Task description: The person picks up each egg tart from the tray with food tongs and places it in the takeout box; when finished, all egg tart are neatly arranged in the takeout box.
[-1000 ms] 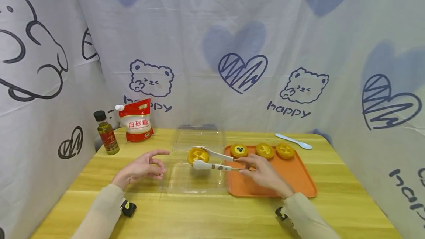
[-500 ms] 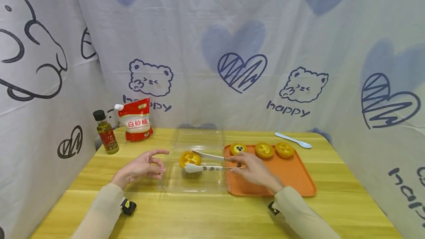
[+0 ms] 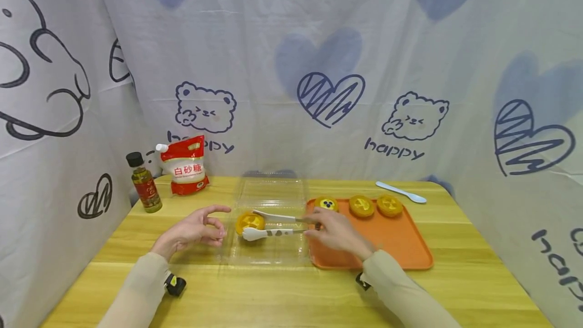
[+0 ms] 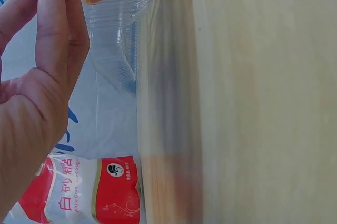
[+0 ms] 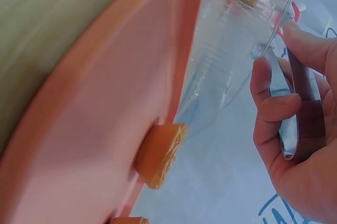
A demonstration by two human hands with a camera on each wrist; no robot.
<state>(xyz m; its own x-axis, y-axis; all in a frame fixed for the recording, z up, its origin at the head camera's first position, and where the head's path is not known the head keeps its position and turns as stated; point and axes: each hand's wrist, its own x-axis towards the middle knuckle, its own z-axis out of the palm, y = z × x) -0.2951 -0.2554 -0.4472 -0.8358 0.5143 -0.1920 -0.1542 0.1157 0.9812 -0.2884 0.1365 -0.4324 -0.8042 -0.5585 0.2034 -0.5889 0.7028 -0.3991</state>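
Observation:
My right hand (image 3: pixel 334 229) grips metal-handled tongs (image 3: pixel 273 233), their white tips around an egg tart (image 3: pixel 250 220). That tart is over the left part of the clear plastic container (image 3: pixel 278 256), whose lid stands open behind. In the right wrist view my right hand (image 5: pixel 300 124) has thumb and fingers round the metal handles (image 5: pixel 308 113). My left hand (image 3: pixel 196 229) is beside the container's left edge, fingers loosely bent and holding nothing; the left wrist view shows this hand (image 4: pixel 47 60) near the container (image 4: pixel 113 45). Whether the tart touches the container's bottom I cannot tell.
An orange tray (image 3: pixel 396 247) at the right bears a tart with dark berries (image 3: pixel 326 203) and two more tarts (image 3: pixel 362 206) along its back edge. A pale blue spoon (image 3: pixel 401 192) lies behind it. At the back left stand an oil bottle (image 3: pixel 147 186) and a red-white sugar bag (image 3: pixel 185 167).
My right hand has moved left with the tongs, and the tart between their tips has shifted to the container's left side. My left hand has stayed nearly still.

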